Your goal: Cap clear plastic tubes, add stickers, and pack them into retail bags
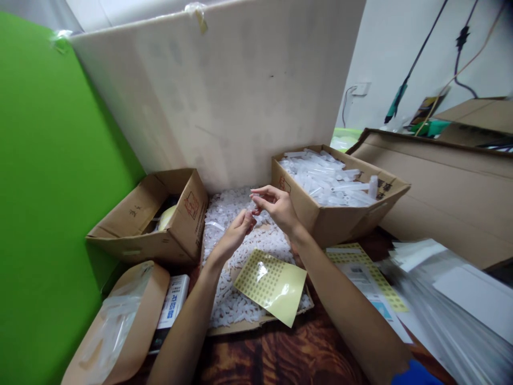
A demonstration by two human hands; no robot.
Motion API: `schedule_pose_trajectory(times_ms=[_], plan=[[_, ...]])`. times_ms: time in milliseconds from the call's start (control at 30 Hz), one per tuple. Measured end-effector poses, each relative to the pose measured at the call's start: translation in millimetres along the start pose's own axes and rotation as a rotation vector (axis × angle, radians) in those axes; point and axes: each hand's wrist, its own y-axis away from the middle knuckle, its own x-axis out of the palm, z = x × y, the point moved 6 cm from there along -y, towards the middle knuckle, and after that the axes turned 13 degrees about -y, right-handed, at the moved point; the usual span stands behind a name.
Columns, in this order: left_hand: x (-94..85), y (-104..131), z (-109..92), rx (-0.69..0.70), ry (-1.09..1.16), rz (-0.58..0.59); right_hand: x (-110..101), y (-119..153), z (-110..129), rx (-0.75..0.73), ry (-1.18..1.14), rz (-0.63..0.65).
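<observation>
My left hand [242, 223] is closed, with its fingertips around a small translucent plastic piece [255, 205]. From above and to the right, my right hand [278, 207] pinches at the same piece with thumb and index finger. The fingers hide most of it, so its exact kind cannot be told. Beneath both hands lies a shallow cardboard tray [230, 330] full of small whitish plastic pieces [240, 299]. A yellow sticker sheet [280, 291] with rows of small round dots rests on those pieces, just in front of my hands.
Translucent plastic tubes [320, 174] fill a cardboard box [336, 219] at the right. Another cardboard box [184, 235] stands left, near a tan bin [154, 315] and a white printed box [174, 302]. Plastic sleeves [444, 305] and more sticker sheets [352, 254] lie right.
</observation>
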Motion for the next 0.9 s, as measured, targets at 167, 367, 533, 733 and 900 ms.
schedule_pose_trajectory(times_ms=[167,367,533,733,900], plan=[[3.0,-3.1,8.9,0.021,0.007,0.011,1.8,0.4,1.9,-0.004,-0.019,0.019],[4.3,-5.0,16.3,0.068,-0.077,0.025,9.1,3.7,1.3,-0.002,0.03,0.031],[6.6,-4.0,17.0,0.053,-0.085,0.012,9.8,4.6,-1.2,-0.006,0.1,0.03],[10.4,-3.7,16.3,-0.001,-0.02,0.021,3.3,2.3,1.5,-0.041,0.179,0.045],[2.7,-4.6,12.5,0.057,-0.141,-0.052,0.9,0.2,-3.3,-0.033,0.152,0.049]])
